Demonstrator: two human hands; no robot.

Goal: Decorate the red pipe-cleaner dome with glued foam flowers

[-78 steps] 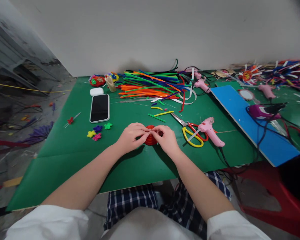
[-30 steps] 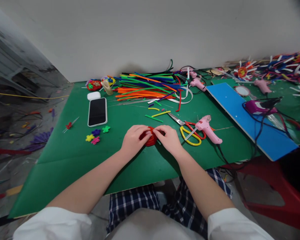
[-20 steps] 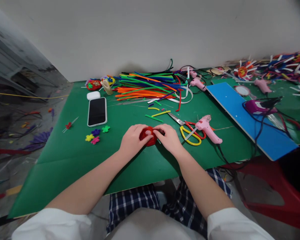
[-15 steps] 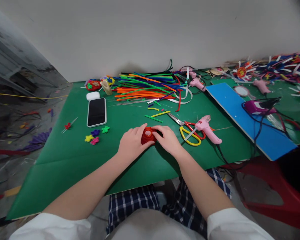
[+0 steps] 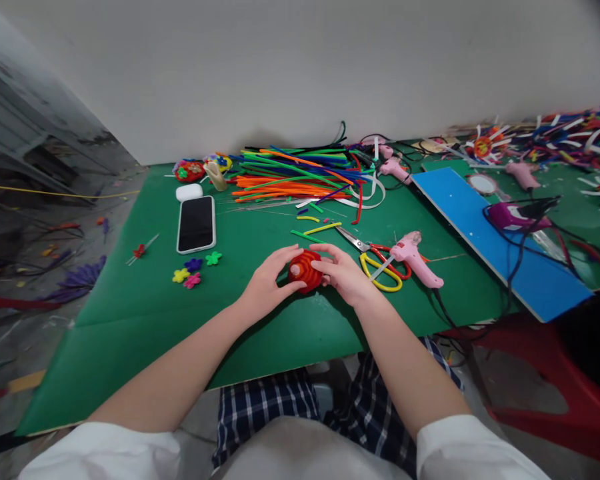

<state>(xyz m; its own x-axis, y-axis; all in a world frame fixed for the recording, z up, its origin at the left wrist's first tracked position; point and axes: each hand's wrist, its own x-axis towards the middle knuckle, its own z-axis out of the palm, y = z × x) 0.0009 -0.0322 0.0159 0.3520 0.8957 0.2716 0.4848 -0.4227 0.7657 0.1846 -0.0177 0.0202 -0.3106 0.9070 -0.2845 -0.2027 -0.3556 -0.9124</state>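
A small red coiled piece (image 5: 307, 270), wound like a spiral cup from fuzzy wire, is held between both hands just above the green table (image 5: 145, 313). My left hand (image 5: 269, 283) cups its left side, the thumb pressed into its centre. My right hand (image 5: 344, 273) grips its right side with curled fingers. The coil's open, ringed face is tilted towards me.
Scissors (image 5: 377, 261) with yellow and red handles and a pink glue gun (image 5: 414, 257) lie just right of my hands. A heap of coloured fuzzy wires (image 5: 300, 175) lies behind. A phone (image 5: 197, 223), small felt flowers (image 5: 193, 268) and a blue board (image 5: 500, 240) flank them.
The red coil was turned in my hands and lifted slightly; its ringed face now shows. My left thumb moved into its centre and my right fingers shifted onto its right side.
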